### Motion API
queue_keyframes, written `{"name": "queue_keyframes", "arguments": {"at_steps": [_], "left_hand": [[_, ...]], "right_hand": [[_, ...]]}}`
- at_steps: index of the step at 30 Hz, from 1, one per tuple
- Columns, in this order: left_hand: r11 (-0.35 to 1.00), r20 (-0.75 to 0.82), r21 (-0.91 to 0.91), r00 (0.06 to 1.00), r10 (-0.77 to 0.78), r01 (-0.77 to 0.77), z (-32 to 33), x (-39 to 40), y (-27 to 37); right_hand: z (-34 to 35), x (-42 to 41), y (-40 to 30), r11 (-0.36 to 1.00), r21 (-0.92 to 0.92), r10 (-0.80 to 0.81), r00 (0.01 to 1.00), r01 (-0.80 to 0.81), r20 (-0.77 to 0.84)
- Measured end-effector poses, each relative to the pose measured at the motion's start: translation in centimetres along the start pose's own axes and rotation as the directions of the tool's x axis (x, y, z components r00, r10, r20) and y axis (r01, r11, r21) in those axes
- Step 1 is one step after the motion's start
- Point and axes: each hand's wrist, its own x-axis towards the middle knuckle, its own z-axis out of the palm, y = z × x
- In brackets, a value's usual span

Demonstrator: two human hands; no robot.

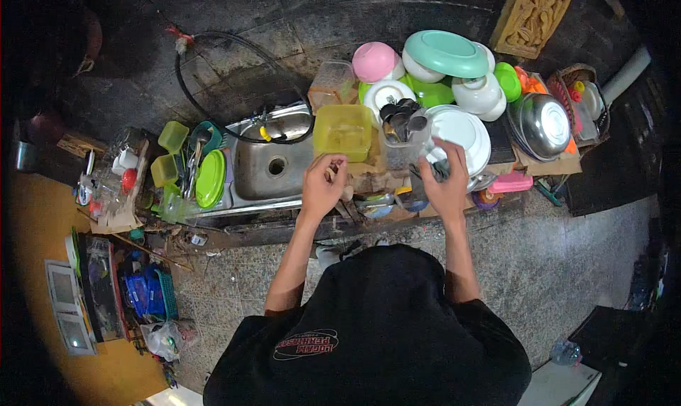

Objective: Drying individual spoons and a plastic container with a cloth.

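Note:
My left hand [323,187] is at the counter's front edge, just below a yellow translucent plastic container [343,132]. Its fingers are loosely curled with a gap at the thumb, and I see nothing in them. Over the front of a white plate stack [462,135], my right hand [447,185] has thumb and forefinger spread around a dark grey item [439,169]. Whether it grips that item cannot be made out. Between the hands stands a clear plastic container [405,152] with several spoons [404,121], heads upward.
Left of the hands lies a steel sink [255,177] under a black hose [183,81]. Stacked bowls [375,63] and a mint-green oval dish [446,52] rise behind. A steel basin [540,127] sits right; a lime-green dish [210,178] leans left.

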Motion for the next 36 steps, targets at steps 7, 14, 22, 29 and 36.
{"name": "queue_keyframes", "arguments": {"at_steps": [7, 14, 22, 29, 36], "left_hand": [[0.994, -0.132, 0.049, 0.987, -0.088, 0.095, -1.5, -0.3, -2.5], [0.986, 0.119, 0.164, 0.992, -0.047, 0.027, -2.6, 2.4, -4.0], [0.986, -0.098, 0.136, 0.99, 0.105, -0.091, -4.4, -5.2, -0.5], [0.995, -0.096, -0.014, 0.991, 0.097, -0.099, -3.9, -8.8, -1.2], [0.985, -0.144, -0.138, 0.986, 0.084, -0.104, -3.5, -9.2, -1.0]], "right_hand": [[2.9, -6.2, 5.0, 0.8, 0.292, 0.353, 0.805, -0.524, 0.478], [4.8, -7.4, 2.2, 0.128, 0.293, 0.49, 0.317, -0.947, 0.812], [5.5, -7.5, 3.1, -0.153, 0.568, 0.36, 0.49, -0.809, 0.794], [6.6, -7.7, 0.5, 0.227, 0.504, 0.352, 0.552, -0.834, 0.755], [7.6, -6.7, 1.3, 0.373, 0.385, 0.313, 0.505, -0.844, 0.805]]}}
